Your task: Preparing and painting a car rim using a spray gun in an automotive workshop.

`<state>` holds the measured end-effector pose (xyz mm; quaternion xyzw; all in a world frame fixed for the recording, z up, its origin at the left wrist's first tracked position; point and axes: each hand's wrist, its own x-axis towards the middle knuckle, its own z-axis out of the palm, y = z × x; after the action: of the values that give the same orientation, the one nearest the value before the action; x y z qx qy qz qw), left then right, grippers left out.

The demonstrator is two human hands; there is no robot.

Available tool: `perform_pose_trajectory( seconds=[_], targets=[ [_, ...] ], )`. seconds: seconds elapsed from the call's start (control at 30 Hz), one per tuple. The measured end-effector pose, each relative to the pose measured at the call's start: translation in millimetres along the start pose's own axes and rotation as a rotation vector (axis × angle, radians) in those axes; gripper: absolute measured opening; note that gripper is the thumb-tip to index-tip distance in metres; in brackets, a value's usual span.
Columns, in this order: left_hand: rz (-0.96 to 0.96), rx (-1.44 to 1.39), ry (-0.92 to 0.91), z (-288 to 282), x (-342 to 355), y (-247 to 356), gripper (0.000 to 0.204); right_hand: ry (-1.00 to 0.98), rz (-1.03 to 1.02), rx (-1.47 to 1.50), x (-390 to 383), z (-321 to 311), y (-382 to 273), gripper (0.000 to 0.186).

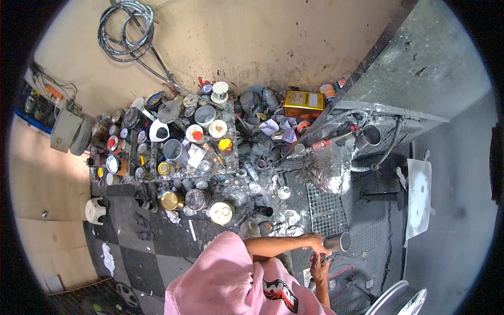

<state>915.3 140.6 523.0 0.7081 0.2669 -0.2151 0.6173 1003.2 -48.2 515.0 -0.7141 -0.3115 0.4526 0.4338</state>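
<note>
My left hand (314, 243) is closed on the upper part of a spray gun (324, 252), beside its grey metal cup (341, 241). Just below it, my right hand (319, 268) is wrapped round the gun's lower part. The gun is partly hidden by my fingers. A red hose (344, 270) lies near my right hand, over the perforated floor mat (362, 252). A silver rim-like object (392, 296) stands at the lower right edge.
Crowded paint cans and cups (173, 149) fill a bench at the back left, with more buckets (220, 212) on the floor. A foil-covered stand (331, 170) holds another cup. A pale sprayed panel (419, 197) stands right. A white stool (95, 210) is at left.
</note>
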Motion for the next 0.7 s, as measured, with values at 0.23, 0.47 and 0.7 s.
perform_pose_trajectory(
  seconds=[0.23, 0.47, 0.7],
  targets=[
    [-0.003, -0.024, -0.050, -1, -7, 2, 0.103, -0.038, 0.128, -0.020, -8, -4, 8, 0.032],
    [-0.015, -0.011, -0.071, -2, -11, 3, 0.103, 0.002, 0.045, 0.109, -5, 3, 17, 0.027],
    [0.031, -0.016, -0.047, -11, -17, 2, 0.100, 0.017, 0.160, 0.076, 0, -4, 19, 0.022]
  ],
)
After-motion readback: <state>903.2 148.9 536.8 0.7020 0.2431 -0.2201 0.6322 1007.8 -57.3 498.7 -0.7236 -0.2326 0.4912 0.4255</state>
